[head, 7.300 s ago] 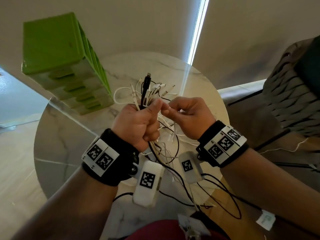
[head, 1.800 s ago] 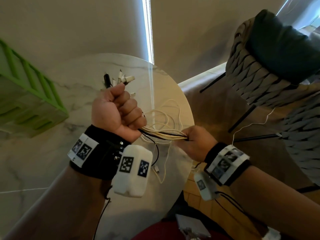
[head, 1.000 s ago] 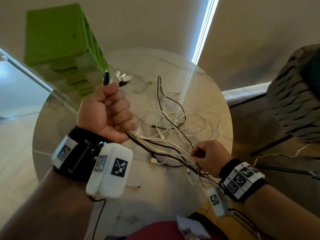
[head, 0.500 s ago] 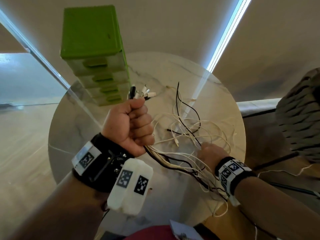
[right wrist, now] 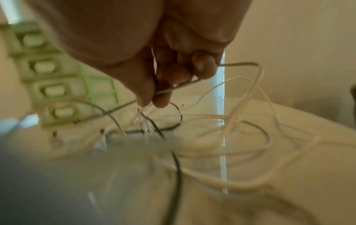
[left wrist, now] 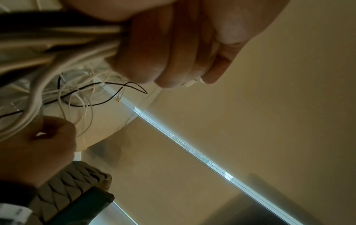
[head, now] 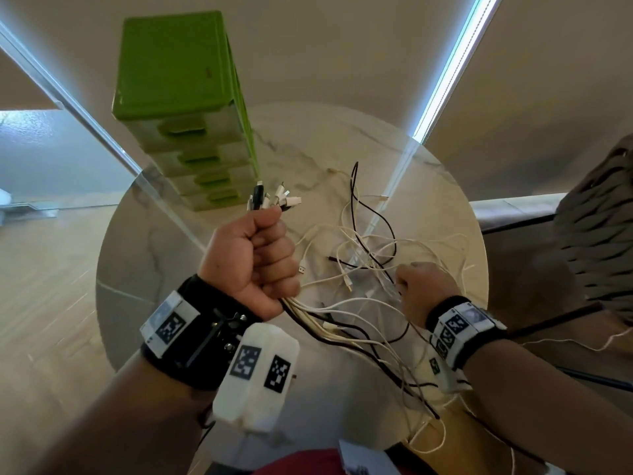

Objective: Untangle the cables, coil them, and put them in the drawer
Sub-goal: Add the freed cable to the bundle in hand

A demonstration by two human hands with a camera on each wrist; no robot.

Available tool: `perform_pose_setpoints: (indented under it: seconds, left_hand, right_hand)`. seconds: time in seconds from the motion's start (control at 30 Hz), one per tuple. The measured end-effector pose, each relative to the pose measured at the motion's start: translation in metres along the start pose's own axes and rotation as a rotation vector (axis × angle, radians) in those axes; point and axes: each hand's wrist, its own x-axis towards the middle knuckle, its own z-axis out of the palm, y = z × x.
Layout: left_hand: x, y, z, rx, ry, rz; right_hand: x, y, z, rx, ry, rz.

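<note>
My left hand (head: 255, 260) is raised in a fist around a bundle of white and black cables, whose plug ends (head: 274, 200) stick out above the thumb. Below the fist the bundle (head: 329, 329) trails right toward my right hand (head: 423, 289). That hand, low over the table, pinches thin white cable strands (right wrist: 179, 86) between thumb and fingertips. A loose tangle of cables (head: 370, 241) lies spread on the round marble table (head: 342, 138). The left fist (left wrist: 173, 45) grips the thick bundle in the left wrist view. The green drawer unit (head: 181, 104) stands at the table's far left, its drawers closed.
A woven chair (head: 603, 234) stands to the right of the table. Some cable loops (head: 428, 437) hang over the table's near edge. Wooden floor lies to the left, a curtained wall behind with a bright slit of light (head: 452, 66).
My right hand has moved up from the near right table edge into the tangle and taken thin strands. My left fist still holds the bundle upright. The view has shifted toward the drawer unit.
</note>
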Motion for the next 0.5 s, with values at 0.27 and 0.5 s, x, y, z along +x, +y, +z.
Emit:
perform_pose_setpoints:
  seconds: [0.27,0.5]
  left_hand:
    - [0.017,-0.005,0.006,0.060,0.145,0.074]
    - [0.022,-0.003,0.005,0.085,0.125,0.041]
  right_hand:
    - [0.005,-0.024,-0.069,0.130,0.095,0.128]
    - [0.013,-0.043,-0.086,0.381,-0.201,-0.034]
